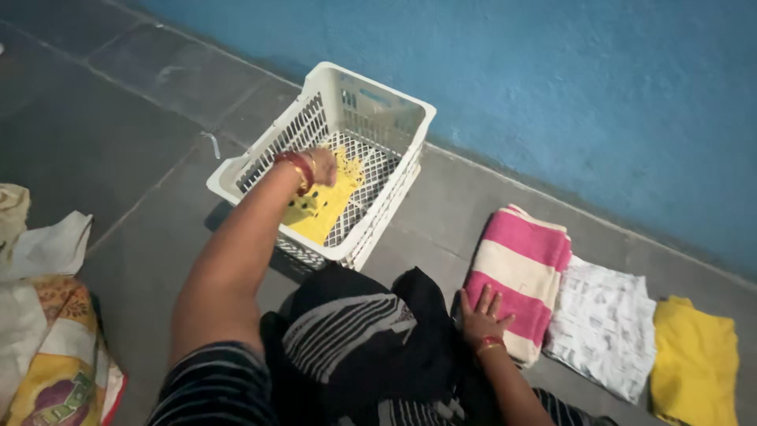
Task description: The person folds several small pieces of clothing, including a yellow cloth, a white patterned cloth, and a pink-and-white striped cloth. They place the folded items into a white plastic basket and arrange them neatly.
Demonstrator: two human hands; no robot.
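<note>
One white basket (410, 126), three folded cloths (516, 272) (603, 327) (695, 359), two hands (322, 164) (482, 315).

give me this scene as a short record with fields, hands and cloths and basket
left hand: reaching into the white slotted plastic basket, at a yellow patterned cloth; grip unclear
right hand: flat, fingers spread, on the folded pink and cream striped towel
beside towel: folded white printed cloth, then folded yellow cloth
floor: grey tiles
wall: blue

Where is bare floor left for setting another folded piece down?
Bare floor lies between the white basket and the pink striped towel, and left of the basket toward the bags. The towel, white cloth and yellow cloth crowd the wall side.
</note>
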